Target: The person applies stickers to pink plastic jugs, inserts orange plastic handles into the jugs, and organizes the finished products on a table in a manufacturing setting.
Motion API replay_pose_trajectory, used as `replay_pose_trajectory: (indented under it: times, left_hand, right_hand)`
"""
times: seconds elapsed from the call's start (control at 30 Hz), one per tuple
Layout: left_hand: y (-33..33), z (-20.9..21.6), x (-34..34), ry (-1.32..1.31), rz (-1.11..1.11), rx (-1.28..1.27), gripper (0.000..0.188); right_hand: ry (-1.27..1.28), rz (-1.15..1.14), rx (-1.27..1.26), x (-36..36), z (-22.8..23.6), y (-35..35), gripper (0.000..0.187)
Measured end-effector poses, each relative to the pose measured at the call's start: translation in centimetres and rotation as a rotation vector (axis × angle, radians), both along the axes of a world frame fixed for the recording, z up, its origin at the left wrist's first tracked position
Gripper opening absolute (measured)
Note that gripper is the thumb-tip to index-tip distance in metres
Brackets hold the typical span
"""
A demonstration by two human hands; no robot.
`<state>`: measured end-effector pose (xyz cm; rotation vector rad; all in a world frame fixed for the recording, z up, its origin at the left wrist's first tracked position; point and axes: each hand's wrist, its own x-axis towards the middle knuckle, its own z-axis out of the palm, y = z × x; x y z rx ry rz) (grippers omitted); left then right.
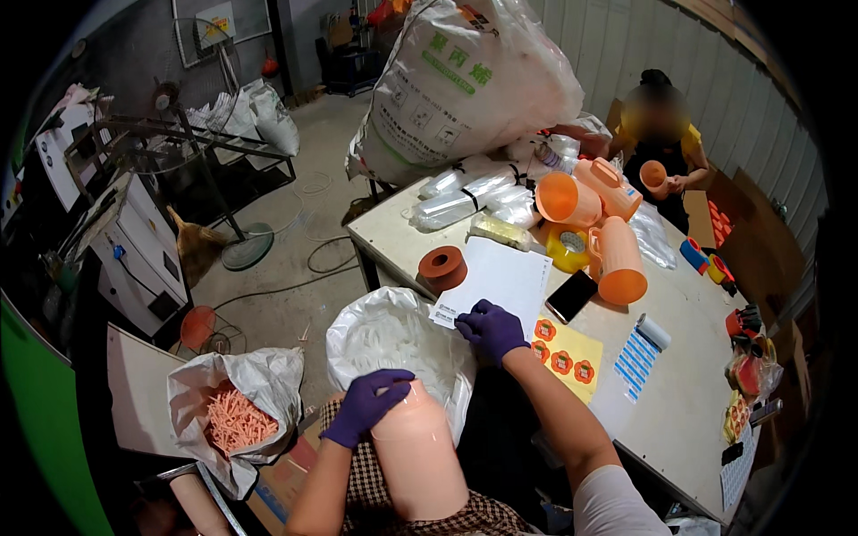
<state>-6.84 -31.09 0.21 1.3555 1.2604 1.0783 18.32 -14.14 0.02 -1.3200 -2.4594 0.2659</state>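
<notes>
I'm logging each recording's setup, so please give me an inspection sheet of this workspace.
Surface: pale table, items spread across it.
Job's things: peach container resting on the lap; white sheet on the table.
Clutter: orange jugs, phone, brown roll and yellow sticker sheet on the table.
Grips: left grip on the container's far end; right grip at the white sheet's near edge, pinch unclear.
Cables: dark cable across the floor.
Surroundings: large white sack at the table's far end; person across the table.
</notes>
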Motion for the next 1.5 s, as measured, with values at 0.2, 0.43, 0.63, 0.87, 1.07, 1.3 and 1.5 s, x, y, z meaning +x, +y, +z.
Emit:
replay_pose_trajectory:
  times: [0.2,0.43,0.63,0.87,1.07,1.3,1.5]
  left_hand:
    - [1.0,-0.5,3.3,0.218,-0.083,0.072,0.026]
    - [0.4,-2.3,3.5,0.067,0.03,-0.025,0.03]
    - [-1.5,-1.7,2.7,-0.012,0.053,-0.01,0.032]
    - [-1.8,-2.3,2.7,0.014,0.057,0.018,0.031]
    - [-0.5,-2.3,4.3,0.159,0.054,0.079,0.029]
    - [-0.2,-5.6,2.7,0.126,0.031,0.169,0.028]
    - [-0.7,-3.6,3.0,0.129,-0.06,-0.031,0.027]
  right_hand:
    - [0.014,-0.064,0.009,0.5,-1.0,0.8,0.023]
    - [-0.084,-0.012,0.033,0.0,-1.6,2.3,0.025]
    - [0.128,0.205,-0.031,2.9,-4.0,4.2,0.015]
    - [-0.029,0.105,0.111,1.0,-1.1,2.6,0.026]
    - [-0.024,0.05,0.09,0.8,-0.7,3.2,0.034]
    - [-0.159,0.158,0.04,-1.5,-4.4,6.1,0.042]
    - [-0.072,0.117,0.034,-0.2,-1.6,3.2,0.02]
